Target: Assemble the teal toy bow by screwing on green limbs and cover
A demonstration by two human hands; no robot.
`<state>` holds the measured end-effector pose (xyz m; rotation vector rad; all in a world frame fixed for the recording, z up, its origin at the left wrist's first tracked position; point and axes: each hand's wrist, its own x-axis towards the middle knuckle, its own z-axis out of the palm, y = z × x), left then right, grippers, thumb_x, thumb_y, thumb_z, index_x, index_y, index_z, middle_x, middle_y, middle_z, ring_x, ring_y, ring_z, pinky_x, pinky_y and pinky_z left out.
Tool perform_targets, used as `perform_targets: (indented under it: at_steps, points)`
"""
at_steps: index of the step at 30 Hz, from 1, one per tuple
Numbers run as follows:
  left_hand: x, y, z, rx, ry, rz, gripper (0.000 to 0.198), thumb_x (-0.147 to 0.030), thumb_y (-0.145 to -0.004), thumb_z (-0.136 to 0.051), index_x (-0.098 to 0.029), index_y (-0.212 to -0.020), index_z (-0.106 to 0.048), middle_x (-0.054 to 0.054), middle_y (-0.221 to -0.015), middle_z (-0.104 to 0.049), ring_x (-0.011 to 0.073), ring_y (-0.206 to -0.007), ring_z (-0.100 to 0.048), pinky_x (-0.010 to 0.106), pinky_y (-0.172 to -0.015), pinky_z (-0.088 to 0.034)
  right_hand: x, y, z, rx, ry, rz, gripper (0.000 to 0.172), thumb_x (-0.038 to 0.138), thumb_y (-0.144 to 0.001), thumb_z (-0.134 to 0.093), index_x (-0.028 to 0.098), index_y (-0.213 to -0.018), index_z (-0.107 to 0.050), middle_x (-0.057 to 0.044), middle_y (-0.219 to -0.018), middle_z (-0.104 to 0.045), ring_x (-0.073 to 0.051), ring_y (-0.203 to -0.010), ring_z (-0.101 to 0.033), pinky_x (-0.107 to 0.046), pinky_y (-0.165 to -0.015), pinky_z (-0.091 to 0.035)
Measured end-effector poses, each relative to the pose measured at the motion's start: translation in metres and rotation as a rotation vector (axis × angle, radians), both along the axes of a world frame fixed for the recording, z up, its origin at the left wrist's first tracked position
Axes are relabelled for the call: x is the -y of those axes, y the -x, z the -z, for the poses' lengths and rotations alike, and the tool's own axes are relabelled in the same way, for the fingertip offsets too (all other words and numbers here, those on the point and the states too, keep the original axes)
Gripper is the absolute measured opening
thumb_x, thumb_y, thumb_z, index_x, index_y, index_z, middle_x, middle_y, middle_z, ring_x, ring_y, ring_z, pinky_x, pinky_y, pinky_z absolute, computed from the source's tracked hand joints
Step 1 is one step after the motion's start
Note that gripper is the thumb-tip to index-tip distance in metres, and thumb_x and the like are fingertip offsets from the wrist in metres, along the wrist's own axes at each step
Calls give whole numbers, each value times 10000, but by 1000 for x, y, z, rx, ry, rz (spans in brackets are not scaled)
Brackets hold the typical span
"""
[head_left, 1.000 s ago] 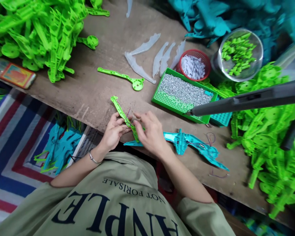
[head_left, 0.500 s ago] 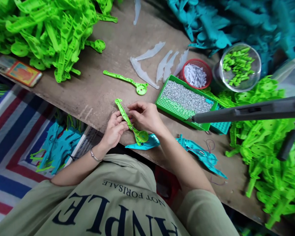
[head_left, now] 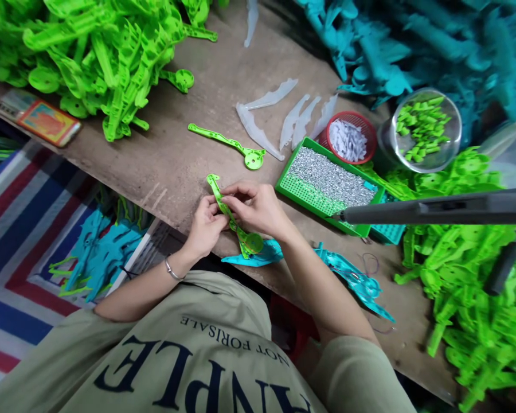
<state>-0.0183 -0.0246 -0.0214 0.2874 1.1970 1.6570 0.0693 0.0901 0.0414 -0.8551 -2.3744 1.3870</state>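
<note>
Green part [head_left: 236,228] over the desk [head_left: 155,149].
Left hand [head_left: 204,226]: grip holding it — right hand [head_left: 258,209]: grip narrow at its far half; contents, I cannot tell.

Right grip [head_left: 260,209] shifted, green disc [head_left: 253,244] uncovered

The held part [head_left: 233,225], far-left heap [head_left: 107,57] and right heap [head_left: 468,275] are lime green, the far-right pile [head_left: 395,57] turquoise, the basket [head_left: 371,131] red, the shirt [head_left: 198,347] dark-lettered olive, the near-left sheet [head_left: 26,246] striped red, white and blue.
</note>
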Motion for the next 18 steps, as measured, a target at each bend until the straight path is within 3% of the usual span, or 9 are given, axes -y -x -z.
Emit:
perform_targets:
  at_steps: [4,11,15,18]
  points:
    - [-1,-1,0,2,-4,6,462,-130,-653,-751,-213,-1031,-498,-21,-943,-736,116,-737,-714,290,-769,-615,-9,2,-1,-15,-3,-57,198,129,-849,-604,172,-917,-785,-42,-957,-775,-147,-864,-691,-265,-798,-516]
    - [0,-2,1,-1,-13,22,460,-156,-687,-754,-226,-1048,-477,-6,-992,-733,133,-782,-728,309,-782,-622,-14,7,3,12,-15,-89,215,114,-801,-607,173,-935,-765,-49,-1042,-759,-145,-855,-671,-272,-780,-518]
    - [1,-1,0,3,15,38,450,-164,-710,-751,-223,-1057,-471,4,-1008,-724,164,-826,-744,348,-791,-626,-18,7,6,90,-1,-2,208,137,-805,-592,154,-910,-771,-25,-803,-730,-126,-691,-617,-266,-696,-486]
    - [2,-1,-2,7,27,44,434,-168,-716,-742,-221,-1041,-461,0,-990,-710,180,-838,-751,365,-786,-625,-20,6,9,79,13,90,205,172,-802,-608,141,-925,-770,-30,-773,-721,-126,-666,-602,-264,-663,-475]
